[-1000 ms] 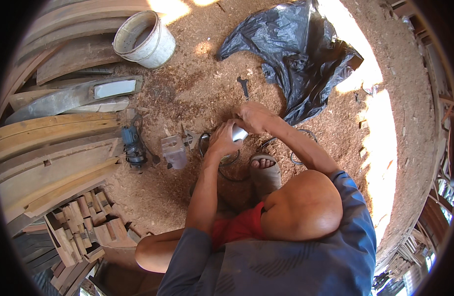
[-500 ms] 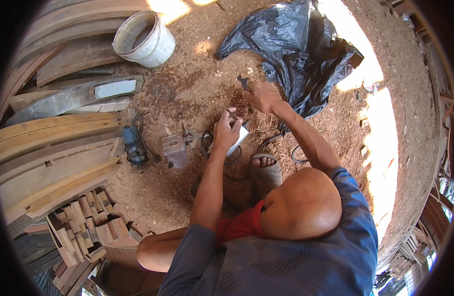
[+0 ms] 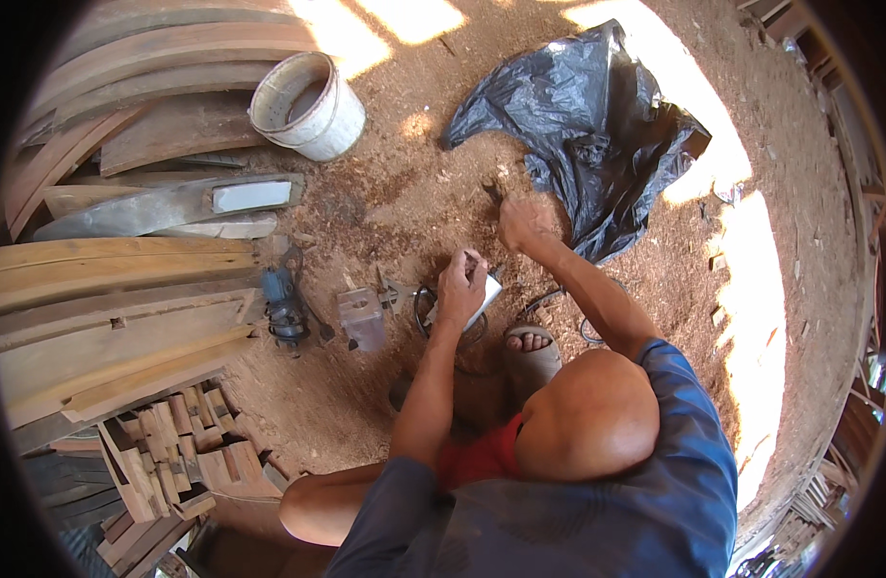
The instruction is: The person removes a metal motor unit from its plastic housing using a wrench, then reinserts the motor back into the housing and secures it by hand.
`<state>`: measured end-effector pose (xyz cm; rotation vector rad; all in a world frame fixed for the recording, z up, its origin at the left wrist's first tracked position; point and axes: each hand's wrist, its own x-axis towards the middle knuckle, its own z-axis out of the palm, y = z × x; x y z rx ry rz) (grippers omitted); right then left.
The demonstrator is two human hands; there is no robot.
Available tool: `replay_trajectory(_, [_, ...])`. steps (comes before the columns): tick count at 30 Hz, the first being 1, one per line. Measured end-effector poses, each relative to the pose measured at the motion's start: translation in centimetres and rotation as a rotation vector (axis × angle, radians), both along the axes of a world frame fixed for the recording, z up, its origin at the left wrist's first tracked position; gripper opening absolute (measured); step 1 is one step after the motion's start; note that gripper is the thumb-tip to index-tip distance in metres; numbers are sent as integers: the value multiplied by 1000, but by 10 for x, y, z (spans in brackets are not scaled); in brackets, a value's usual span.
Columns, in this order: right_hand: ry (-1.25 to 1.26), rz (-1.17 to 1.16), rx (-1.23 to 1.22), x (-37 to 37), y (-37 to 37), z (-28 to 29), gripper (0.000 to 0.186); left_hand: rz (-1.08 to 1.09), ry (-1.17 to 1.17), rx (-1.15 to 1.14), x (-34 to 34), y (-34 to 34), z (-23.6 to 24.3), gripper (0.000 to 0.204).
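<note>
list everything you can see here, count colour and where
bucket: 1, white, top left on the dirt
plastic sheet: 1, black, crumpled, top centre-right
planks: many, brown, stacked at left
wood offcuts: many, brown, lower left
power tool: 1, blue, beside the planks
small block: 1, grey, centre
flat piece: 1, white, in left hand
left hand: holds the flat piece
right hand: on the ground by a small dark tool

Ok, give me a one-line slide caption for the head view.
Left hand holds a small pale flat piece while right hand reaches to the sawdust floor beside a black plastic sheet.
</note>
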<state>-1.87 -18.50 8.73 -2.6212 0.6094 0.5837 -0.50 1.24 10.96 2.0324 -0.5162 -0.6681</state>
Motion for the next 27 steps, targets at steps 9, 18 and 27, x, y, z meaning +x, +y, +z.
replay_trajectory(9, [-159, -374, 197, -53, -21, 45, 36, 84, 44, 77, 6, 5, -16, 24])
replay_trajectory(18, [-560, -359, 264, -118, -30, 83, 22, 44, -55, 26, 13, -11, -32, 25])
replay_trajectory(27, [-100, -238, 350, -127, 13, 110, 31, 115, 16, 114, 9, -3, -13, 38])
